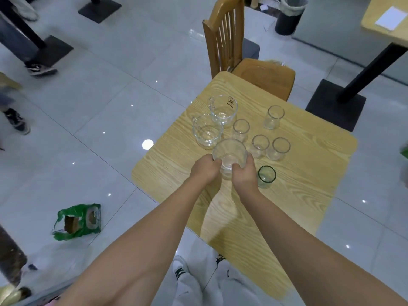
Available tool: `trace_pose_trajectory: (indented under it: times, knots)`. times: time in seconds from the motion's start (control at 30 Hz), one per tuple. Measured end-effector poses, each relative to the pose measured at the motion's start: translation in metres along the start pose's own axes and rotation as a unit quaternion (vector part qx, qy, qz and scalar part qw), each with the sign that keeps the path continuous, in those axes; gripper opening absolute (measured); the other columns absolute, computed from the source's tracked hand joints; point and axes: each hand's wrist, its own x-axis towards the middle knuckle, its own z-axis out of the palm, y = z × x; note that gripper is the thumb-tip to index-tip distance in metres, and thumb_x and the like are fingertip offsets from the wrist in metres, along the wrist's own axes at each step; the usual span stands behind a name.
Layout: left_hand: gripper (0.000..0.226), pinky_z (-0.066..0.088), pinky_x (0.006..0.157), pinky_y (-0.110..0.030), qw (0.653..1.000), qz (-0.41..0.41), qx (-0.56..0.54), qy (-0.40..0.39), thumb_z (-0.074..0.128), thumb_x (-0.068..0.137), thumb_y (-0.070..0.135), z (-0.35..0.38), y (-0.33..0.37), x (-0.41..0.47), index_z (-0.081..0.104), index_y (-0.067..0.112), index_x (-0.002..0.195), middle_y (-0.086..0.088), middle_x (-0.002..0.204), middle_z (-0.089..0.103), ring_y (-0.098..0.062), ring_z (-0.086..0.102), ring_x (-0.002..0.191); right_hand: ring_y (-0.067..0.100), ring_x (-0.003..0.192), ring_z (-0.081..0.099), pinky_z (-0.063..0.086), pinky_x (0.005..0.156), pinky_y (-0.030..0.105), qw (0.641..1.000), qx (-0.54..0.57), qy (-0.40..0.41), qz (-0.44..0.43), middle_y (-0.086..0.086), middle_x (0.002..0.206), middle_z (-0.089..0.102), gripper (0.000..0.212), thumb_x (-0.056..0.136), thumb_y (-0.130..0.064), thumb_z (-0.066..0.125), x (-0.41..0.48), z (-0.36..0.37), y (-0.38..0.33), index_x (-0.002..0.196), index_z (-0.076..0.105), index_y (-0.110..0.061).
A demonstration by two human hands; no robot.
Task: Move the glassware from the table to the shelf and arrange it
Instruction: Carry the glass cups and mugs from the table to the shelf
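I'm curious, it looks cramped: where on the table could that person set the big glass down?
Bare wood: the near part of the table, between the green-rimmed glass and the person's edge; also the right strip beyond the small glasses. Crowded: around the big glass, gripped by the left hand and right hand, with two handled jugs just behind.

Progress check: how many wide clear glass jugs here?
3 glass jugs: two on the light wooden table, one behind another; left hand and right hand hold the third. None seems hidden.
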Motion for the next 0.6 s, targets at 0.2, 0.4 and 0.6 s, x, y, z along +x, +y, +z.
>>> trace_pose_trajectory:
  times: [0.2,0.4,0.6]
  knots:
    - [0.046,0.055,0.082,-0.043,0.995,0.026,-0.042,0.085,0.04,0.08,0.045,-0.08,0.046,-0.051,0.064,0.008,0.093,-0.009,0.095,0.071,-0.032,0.067,0.083,0.021,0.116,0.055,0.045,0.098,0.034,0.993,0.014,-0.033,-0.112,0.0,0.132,0.055,0.056,0.091,-0.01,0.05,-0.032,-0.009,-0.093,0.145,0.04,-0.018]
    - [0.051,0.054,0.083,-0.044,0.976,0.049,-0.091,0.191,0.035,0.071,0.048,-0.178,0.067,-0.105,0.063,0.01,0.089,-0.007,0.094,0.071,-0.032,0.067,0.084,0.023,0.136,0.041,0.036,0.112,0.04,0.966,-0.003,-0.103,-0.236,0.005,0.15,0.042,0.065,0.09,-0.018,0.054,-0.072,0.017,-0.195,0.151,0.033,-0.018]
    - [0.028,0.039,0.057,-0.026,0.94,0.029,-0.2,0.275,0.047,0.087,0.034,-0.268,0.059,-0.168,0.058,0.012,0.075,-0.01,0.081,0.07,-0.022,0.049,0.055,0.022,0.131,0.046,0.045,0.105,0.05,0.922,0.056,-0.248,-0.291,-0.007,0.147,0.039,0.07,0.085,-0.039,0.062,-0.122,0.053,-0.258,0.148,0.033,-0.032]
